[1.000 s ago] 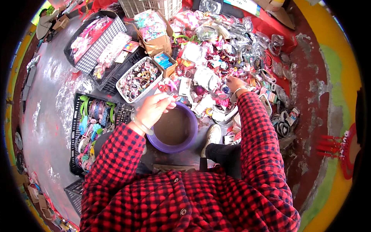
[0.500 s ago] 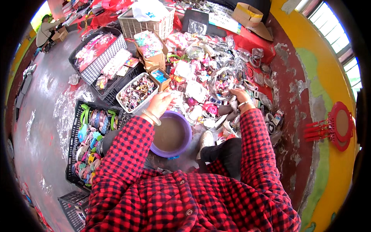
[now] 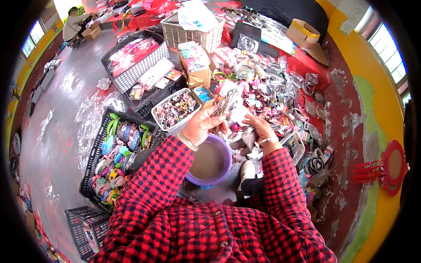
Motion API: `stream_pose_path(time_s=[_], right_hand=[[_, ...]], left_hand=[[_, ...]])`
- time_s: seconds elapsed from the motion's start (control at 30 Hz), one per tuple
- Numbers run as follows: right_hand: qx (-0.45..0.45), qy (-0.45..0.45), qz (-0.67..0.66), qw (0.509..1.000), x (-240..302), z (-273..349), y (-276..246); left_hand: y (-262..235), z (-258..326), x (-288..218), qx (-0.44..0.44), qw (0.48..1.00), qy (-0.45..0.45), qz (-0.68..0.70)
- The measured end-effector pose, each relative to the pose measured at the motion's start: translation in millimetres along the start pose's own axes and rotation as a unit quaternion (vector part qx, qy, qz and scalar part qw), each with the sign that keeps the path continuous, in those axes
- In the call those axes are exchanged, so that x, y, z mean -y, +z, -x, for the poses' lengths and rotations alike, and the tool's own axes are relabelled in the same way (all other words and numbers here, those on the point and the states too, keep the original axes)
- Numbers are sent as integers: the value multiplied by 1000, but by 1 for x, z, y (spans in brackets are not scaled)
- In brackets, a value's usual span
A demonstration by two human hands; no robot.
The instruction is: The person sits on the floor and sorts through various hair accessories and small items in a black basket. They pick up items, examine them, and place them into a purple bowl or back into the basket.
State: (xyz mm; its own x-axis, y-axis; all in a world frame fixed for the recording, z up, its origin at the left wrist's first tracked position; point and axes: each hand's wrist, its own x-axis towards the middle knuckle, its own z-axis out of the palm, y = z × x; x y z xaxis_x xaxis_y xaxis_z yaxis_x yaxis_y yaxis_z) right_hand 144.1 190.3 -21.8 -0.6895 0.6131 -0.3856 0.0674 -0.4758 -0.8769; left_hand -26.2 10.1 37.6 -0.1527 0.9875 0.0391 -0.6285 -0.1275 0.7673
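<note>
My left hand (image 3: 202, 126) is closed above the left rim of a purple basin (image 3: 226, 168) that holds murky water. Rising from its fingers is a bundle of thin brownish loops (image 3: 224, 103), which look like headbands in clear wrap. To the right, my right hand (image 3: 260, 130) pinches a limp grey piece (image 3: 249, 137), probably fabric, blurred by motion. Both hands are in front of a heap of hair accessories and plastic-wrapped goods (image 3: 280, 94). A white basket of hair ties (image 3: 175, 108) stands just beyond my left hand.
On my left is a black crate of colourful headbands (image 3: 94, 164), with an emptier black crate (image 3: 81, 228) nearer. Stacked baskets (image 3: 142, 55) and a cardboard box (image 3: 199, 76) stand ahead. A red tasselled ornament (image 3: 390, 168) hangs on the right wall. Another person (image 3: 72, 28) crouches far left.
My left hand has come up and now holds the brownish bundle. My right hand has drawn inward from the heap with the grey piece. The view has shifted slightly left.
</note>
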Motion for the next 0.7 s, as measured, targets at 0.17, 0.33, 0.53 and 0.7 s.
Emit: stream_pose_path(time_s=[0.17, 0.33, 0.53, 0.7], right_hand=[[-16, -30, -201, 979, 34, 8, -18], [-31, -196, 69, 978, 59, 29, -18], [6, -168, -70, 983, 59, 31, -2], [107, -116, -242, 957, 42, 32, 28]], left_hand=[[-2, -9, 9, -58, 987, 22, -150], [-2, -15, 17, -36, 979, 46, -194], [-3, -17, 23, -37, 993, 0, -115], [5, -16, 29, -17, 997, -73, 6]])
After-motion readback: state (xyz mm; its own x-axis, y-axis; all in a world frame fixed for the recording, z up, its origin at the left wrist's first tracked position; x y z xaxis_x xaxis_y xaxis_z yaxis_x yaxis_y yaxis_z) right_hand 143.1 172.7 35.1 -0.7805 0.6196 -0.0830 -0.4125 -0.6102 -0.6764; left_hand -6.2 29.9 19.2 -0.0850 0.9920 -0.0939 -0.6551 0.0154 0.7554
